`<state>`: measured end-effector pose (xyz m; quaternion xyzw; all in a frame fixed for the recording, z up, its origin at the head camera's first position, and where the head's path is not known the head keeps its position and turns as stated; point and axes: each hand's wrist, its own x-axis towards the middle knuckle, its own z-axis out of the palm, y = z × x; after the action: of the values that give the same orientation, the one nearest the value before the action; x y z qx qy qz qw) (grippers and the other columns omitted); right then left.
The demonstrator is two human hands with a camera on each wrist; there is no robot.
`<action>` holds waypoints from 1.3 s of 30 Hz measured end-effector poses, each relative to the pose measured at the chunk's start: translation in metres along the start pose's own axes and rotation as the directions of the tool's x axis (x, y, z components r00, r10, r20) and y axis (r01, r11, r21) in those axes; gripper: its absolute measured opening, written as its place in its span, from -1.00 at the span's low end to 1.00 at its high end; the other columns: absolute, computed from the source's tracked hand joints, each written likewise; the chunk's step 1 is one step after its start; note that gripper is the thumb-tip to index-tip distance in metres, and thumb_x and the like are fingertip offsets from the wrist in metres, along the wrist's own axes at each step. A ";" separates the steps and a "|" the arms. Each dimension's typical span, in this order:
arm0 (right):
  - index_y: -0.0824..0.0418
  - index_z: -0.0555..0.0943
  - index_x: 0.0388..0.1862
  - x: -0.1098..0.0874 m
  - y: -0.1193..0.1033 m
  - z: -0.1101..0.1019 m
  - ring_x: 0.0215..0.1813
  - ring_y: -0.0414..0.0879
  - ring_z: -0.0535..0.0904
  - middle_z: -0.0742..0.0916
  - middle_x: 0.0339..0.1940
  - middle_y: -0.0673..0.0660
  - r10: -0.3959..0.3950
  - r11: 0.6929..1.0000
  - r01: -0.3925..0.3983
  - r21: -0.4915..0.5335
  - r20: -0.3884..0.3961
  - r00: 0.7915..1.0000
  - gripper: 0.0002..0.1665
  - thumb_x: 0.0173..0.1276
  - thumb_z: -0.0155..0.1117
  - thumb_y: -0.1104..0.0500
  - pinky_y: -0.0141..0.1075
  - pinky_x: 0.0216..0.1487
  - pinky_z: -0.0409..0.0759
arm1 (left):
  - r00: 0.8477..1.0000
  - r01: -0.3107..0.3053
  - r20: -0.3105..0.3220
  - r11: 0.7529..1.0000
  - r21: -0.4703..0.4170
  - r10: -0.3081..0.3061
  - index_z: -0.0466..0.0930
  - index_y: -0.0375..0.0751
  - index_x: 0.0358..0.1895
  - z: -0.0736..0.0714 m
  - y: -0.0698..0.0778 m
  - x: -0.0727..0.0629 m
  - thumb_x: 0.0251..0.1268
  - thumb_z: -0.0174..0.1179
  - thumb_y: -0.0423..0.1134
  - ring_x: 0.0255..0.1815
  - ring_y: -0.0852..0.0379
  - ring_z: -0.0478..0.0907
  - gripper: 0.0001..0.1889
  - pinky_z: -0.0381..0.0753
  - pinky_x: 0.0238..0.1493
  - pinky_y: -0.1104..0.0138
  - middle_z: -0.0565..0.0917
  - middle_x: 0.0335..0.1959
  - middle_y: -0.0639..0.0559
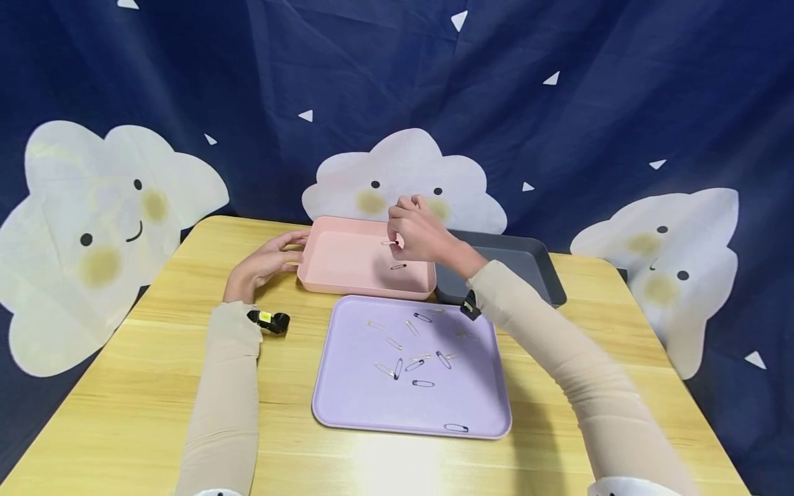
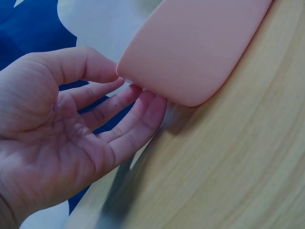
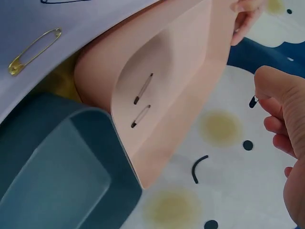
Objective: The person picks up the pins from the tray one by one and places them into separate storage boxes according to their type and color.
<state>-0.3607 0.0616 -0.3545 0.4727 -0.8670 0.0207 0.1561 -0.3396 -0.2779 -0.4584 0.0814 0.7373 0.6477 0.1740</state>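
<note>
My right hand (image 1: 420, 231) is over the right part of the pink tray (image 1: 341, 284). Its thumb and fingertips pinch a small safety pin (image 3: 253, 101), mostly hidden by the fingers, with a black end showing. Two black-ended safety pins (image 3: 143, 89) lie inside the pink tray near its right end. At that tray's left end, my left hand (image 1: 267, 263) touches the outer wall with its fingertips, fingers loosely extended, as the left wrist view shows up close. Several gold and black safety pins (image 1: 424, 384) lie scattered on the lilac tray (image 1: 347, 406) in front.
A dark grey tray (image 1: 517, 265) adjoins the pink tray on the right, partly behind my right forearm. All three trays sit close together on the wooden table (image 1: 285, 413). Behind the table's far edge hangs a dark blue curtain (image 1: 372, 69) with cloud prints.
</note>
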 end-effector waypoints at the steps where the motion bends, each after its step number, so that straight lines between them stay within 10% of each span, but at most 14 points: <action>1: 0.16 0.64 -0.52 0.003 0.000 0.003 -0.14 0.04 0.32 0.59 -0.37 0.05 0.005 1.000 -0.004 -0.006 0.004 1.000 -0.93 0.10 0.36 0.20 -0.03 0.07 0.16 | 1.000 0.000 0.000 1.000 0.000 0.000 -0.03 -0.26 0.64 0.000 0.000 0.000 0.50 0.04 -0.46 0.36 -0.03 0.37 -0.28 0.57 0.08 0.38 0.11 0.59 -0.27; 39: 0.10 0.66 -0.47 0.027 0.003 0.067 -0.14 0.00 0.32 0.65 -0.29 0.02 0.090 0.987 -0.056 -0.152 0.225 0.970 -0.92 0.23 0.32 0.18 -0.10 0.09 0.20 | 1.000 0.009 -0.008 1.000 -0.010 -0.009 0.02 -0.24 0.63 0.001 -0.001 0.001 0.46 0.06 -0.48 0.34 -0.03 0.37 -0.27 0.60 0.03 0.44 0.14 0.59 -0.29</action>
<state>-0.3939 0.0289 -0.4096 0.4271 -0.8953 -0.0917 0.0873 -0.3397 -0.2768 -0.4595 0.0749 0.7351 0.6508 0.1744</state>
